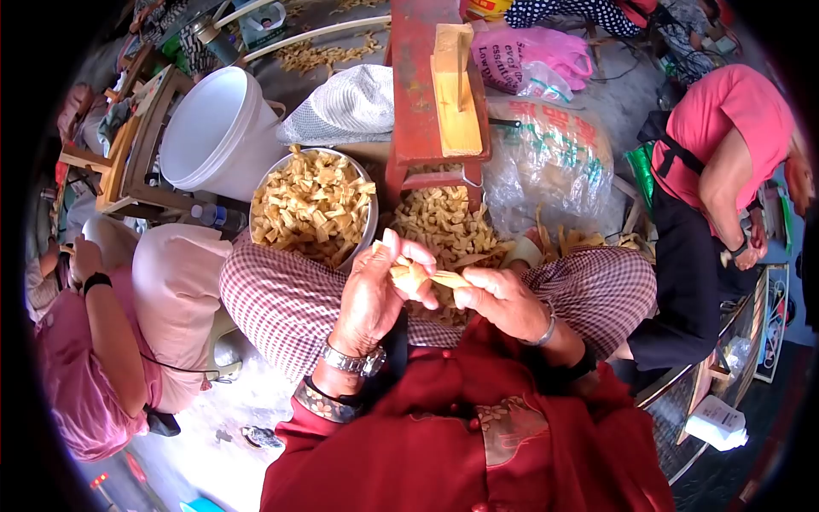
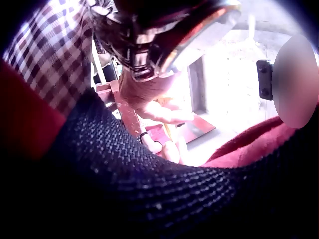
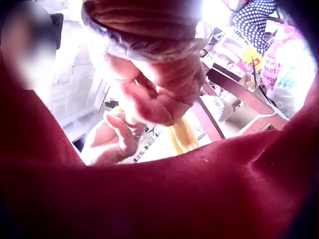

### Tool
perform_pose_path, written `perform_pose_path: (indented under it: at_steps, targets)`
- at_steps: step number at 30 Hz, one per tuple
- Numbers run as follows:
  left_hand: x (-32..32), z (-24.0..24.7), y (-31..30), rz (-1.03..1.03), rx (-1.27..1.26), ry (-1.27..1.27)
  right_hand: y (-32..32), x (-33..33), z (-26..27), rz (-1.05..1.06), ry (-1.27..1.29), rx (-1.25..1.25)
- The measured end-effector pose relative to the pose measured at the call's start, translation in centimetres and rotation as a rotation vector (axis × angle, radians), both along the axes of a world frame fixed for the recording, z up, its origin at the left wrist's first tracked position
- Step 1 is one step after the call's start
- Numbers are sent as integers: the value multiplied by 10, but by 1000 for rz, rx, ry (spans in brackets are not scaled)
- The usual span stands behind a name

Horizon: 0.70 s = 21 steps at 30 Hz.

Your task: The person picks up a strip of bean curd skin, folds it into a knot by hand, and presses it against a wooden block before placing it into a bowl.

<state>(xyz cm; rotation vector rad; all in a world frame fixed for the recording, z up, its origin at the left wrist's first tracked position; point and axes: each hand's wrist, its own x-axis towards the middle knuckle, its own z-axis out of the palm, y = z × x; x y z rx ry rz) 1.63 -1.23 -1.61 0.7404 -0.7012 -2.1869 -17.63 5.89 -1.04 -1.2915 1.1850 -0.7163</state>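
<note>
Above the lap, the left hand pinches a folded, pale yellow strip between thumb and fingers. The strip's narrow end runs to the right hand, whose thumb and curled index finger grip it. The two hands are close together, with a short length of strip between them. In the right wrist view, yellow strip ends hang below the right hand. Glare washes out much of the left wrist view, where the fingers of the left hand show beneath a watch.
A metal basin heaped with yellow folded pieces stands at the left knee. Ahead, a red bench carries a wooden block, with more pieces below. Around are a white bucket, plastic bag and seated people.
</note>
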Motion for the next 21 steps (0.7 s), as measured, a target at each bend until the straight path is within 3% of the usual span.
perform_pose_path:
  at_steps: [1,8,13,15,16,21]
  targets:
    - [3,1,-1,0,44,33,-1,4,-6,27,57,-192]
    - [8,2,-5,-2,49,97,3,-18,14,158,124,-31]
    - [-8,8,-8,-122,77,157,5,-25,10,-39,62,-56]
    - [-13,-1,-2,-122,86,50,5,-28,8,-88,81,-21]
    - [-14,-2,-2,-221,27,51,5,-27,2,-102,100,-71]
    - [-20,5,-5,-91,100,-159,1,-20,-9,-89,101,-138]
